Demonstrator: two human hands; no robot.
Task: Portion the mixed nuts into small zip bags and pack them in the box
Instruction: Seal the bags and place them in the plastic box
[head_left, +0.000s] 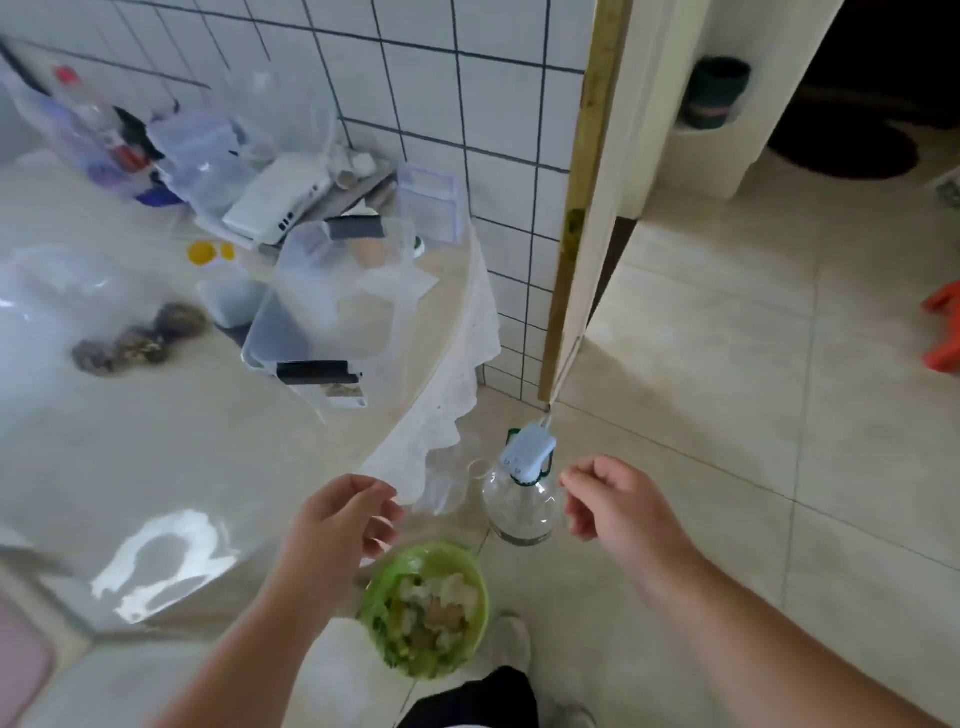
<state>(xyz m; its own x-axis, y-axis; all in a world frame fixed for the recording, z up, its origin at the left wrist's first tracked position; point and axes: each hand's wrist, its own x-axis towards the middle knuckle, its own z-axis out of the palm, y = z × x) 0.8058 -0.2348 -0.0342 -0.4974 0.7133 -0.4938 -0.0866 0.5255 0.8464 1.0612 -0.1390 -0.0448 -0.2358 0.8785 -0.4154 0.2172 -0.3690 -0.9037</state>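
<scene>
Three small zip bags of mixed nuts (140, 338) lie on the left of the round table (171, 467). The clear plastic box (332, 306) with black latches stands to their right, near the table's far edge. My left hand (340, 525) hovers off the table's near right edge with loosely curled fingers, close to the white lace cloth (441, 410), and I see nothing in it. Over the floor, my right hand (618, 501) is also loosely curled and holds nothing I can see. Something faint and clear (452, 483) shows between my hands; I cannot tell what it is.
Clear bags, containers, a white device (275, 200) and a bottle (88, 124) crowd the table's far side by the tiled wall. A green bowl of scraps (426, 608) and a clear jug with a blue cap (522, 504) stand on the floor. A doorway (597, 208) opens at right.
</scene>
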